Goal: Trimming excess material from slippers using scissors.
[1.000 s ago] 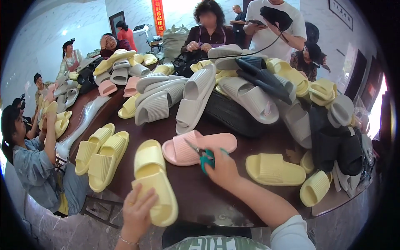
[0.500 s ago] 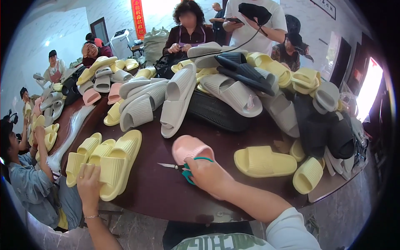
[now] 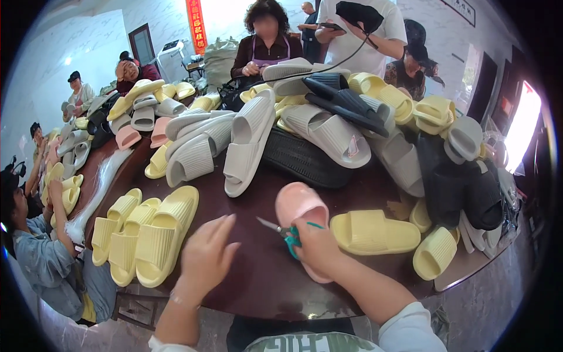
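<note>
My right hand (image 3: 316, 246) is closed round the teal handles of a pair of scissors (image 3: 291, 239), blades pointing left. The same hand lies across a pink slipper (image 3: 298, 202), its ribbed strap end showing beyond my fingers and its other end below my palm. My left hand (image 3: 208, 255) is open over the table, fingers stretched and slightly blurred, holding nothing. Just left of it, several yellow slippers (image 3: 161, 234) lie side by side. A single yellow slipper (image 3: 375, 232) rests right of the pink one.
A heap of grey slippers (image 3: 252, 141), black slippers (image 3: 305, 158) and yellow ones crosses the far side of the dark red table (image 3: 246, 293). White strands (image 3: 102, 188) lie at the left. Another yellow slipper (image 3: 435, 257) sits near the right edge. People sit or stand around.
My left hand has let go of the yellow slippers and moved right, fingers now stretched. My right hand, with the scissors, and the pink slipper have shifted right together.
</note>
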Demonstrator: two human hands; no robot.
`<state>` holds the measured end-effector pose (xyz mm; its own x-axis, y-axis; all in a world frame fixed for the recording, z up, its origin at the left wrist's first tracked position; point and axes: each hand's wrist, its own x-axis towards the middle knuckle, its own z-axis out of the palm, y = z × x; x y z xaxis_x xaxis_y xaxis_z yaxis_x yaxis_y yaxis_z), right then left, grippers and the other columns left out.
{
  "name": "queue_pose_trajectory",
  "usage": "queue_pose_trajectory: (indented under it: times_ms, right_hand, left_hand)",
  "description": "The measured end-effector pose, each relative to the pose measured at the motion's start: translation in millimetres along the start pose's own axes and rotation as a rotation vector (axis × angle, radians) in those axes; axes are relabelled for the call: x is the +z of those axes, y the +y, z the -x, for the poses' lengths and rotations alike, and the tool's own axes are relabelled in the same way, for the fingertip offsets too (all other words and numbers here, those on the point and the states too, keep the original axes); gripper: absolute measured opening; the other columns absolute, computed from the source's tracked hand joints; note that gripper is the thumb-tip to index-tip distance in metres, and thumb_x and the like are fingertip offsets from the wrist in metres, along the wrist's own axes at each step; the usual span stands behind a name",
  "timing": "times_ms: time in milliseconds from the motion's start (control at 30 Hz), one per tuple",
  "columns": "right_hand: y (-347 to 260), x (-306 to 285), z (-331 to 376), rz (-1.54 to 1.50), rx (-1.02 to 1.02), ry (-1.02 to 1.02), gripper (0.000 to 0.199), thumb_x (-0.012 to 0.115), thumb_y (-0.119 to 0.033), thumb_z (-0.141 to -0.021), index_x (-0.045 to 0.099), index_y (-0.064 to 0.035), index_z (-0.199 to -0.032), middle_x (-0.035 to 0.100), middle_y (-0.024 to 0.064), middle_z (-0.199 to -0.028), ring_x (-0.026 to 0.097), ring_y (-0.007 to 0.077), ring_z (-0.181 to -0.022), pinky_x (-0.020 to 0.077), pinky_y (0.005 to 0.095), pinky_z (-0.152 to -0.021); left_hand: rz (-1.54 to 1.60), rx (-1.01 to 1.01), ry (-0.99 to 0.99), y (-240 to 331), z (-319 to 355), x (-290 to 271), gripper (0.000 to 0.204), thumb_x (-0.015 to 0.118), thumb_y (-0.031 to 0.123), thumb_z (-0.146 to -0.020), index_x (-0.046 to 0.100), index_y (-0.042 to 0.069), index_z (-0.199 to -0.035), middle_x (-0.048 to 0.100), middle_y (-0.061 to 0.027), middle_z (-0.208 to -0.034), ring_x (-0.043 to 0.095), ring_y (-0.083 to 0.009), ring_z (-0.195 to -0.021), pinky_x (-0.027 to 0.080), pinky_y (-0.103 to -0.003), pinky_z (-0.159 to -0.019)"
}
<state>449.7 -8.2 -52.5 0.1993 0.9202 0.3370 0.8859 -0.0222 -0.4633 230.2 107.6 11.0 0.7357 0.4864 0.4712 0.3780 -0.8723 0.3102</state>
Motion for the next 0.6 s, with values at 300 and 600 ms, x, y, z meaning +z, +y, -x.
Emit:
queue_pose_trajectory:
  times_ms: [300,600]
  right_hand:
    - [11.3,3.3,-4.1,-0.05,0.098,0.093,0.041,0.067,-0.014,-0.072,0.048,-0.0104,-0.108,0.062,0.0181,-0.086,0.06,0.0377,-0.082,0.0469,0.0463,-0.067]
    - [21.3,7.5,-8.0,-0.253,0.087,0.303,0.041,0.069,-0.009,-0.072,0.049,-0.0086,-0.107,0.062,0.016,-0.082,0.062,0.035,-0.076,0.0477,0.0421,-0.064]
  left_hand:
    - [0.045,-0.133,0.211,-66.3,-116.1,97.2,0.082,0.07,0.025,-0.075,0.025,-0.001,-0.139,0.025,-0.0286,-0.141,0.025,-0.0421,-0.131,0.024,-0.042,-0.108]
    - [-0.129,-0.098,0.118,-65.4,-171.8,102.6,0.043,0.065,0.034,-0.078,0.056,0.0,-0.103,0.053,-0.0214,-0.114,0.045,-0.0341,-0.117,0.033,-0.041,-0.101]
